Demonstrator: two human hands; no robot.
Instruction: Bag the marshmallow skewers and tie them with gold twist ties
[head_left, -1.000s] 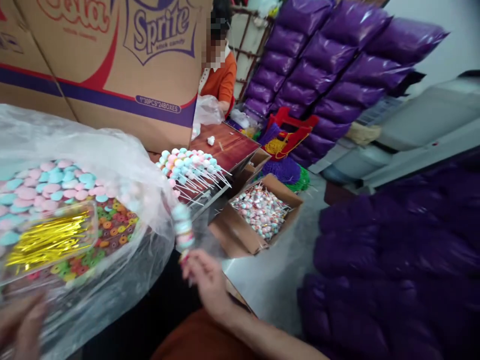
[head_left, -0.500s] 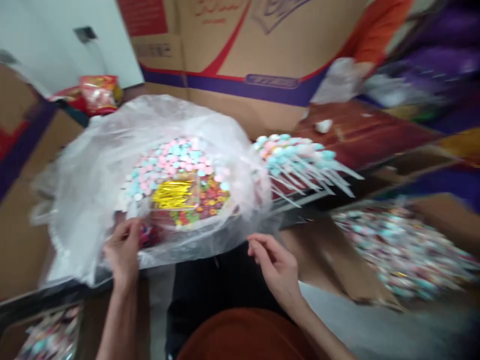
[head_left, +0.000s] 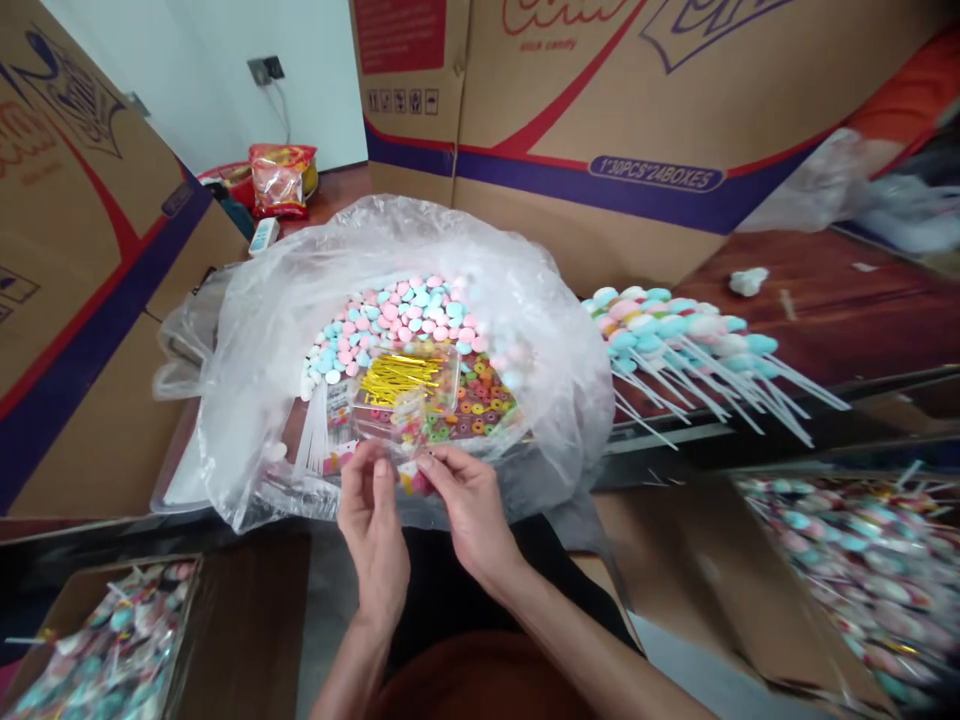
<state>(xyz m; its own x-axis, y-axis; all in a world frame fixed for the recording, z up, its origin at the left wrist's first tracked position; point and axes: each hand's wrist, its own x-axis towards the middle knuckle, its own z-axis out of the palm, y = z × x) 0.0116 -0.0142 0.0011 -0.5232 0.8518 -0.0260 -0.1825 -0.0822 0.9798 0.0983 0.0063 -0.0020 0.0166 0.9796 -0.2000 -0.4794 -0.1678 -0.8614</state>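
Note:
In the head view, a small clear bag with a pink and yellow print [head_left: 409, 476] is between my two hands, over the near edge of the worktop. My left hand [head_left: 373, 525] is closed at its left side, thumb against curled fingers. My right hand [head_left: 476, 512] pinches its right side. Just beyond lie gold twist ties [head_left: 401, 378] in a clear tray, pink, blue and white candies [head_left: 405, 312], and colourful ring candies [head_left: 484, 400]. White sticks [head_left: 312, 435] and flat printed bags [head_left: 341, 412] lie left of my left hand. A large clear plastic sheet [head_left: 292, 290] surrounds these.
Lollipops on white sticks [head_left: 686, 335] are piled on the right. Boxes of wrapped lollipops stand low at right [head_left: 862, 560] and left [head_left: 112, 640]. Tall cardboard boxes [head_left: 555, 220] wall the back. Another person's orange sleeve [head_left: 911, 95] shows at upper right.
My left hand has moved right, away from the printed bags, and my right hand has come in to meet it. The small bag now shows between them. The view has shifted left.

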